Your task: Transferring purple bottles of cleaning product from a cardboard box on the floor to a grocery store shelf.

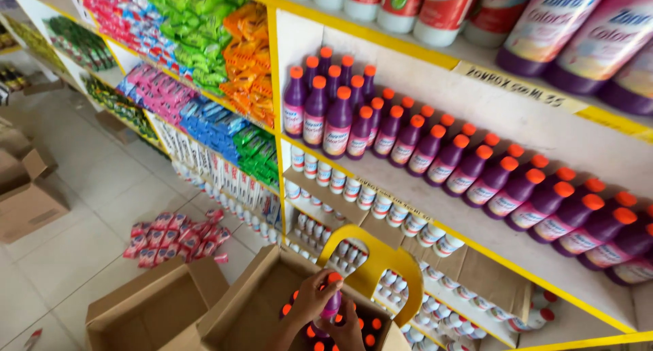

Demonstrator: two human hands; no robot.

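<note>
At the bottom middle, my left hand grips a small purple bottle with an orange cap by its neck, just above an open cardboard box. My right hand sits right beside it, fingers curled against the lower part of the same bottle. Inside the box stand several more purple bottles with orange caps. On the white shelf above and to the right, rows of matching purple bottles stand upright.
A yellow plastic handle-like frame arches beside the box. An empty cardboard box lies at left. Pink packets lie on the tiled floor. Another carton sits far left. Lower shelves hold small white bottles; upper shelves hold coloured packets.
</note>
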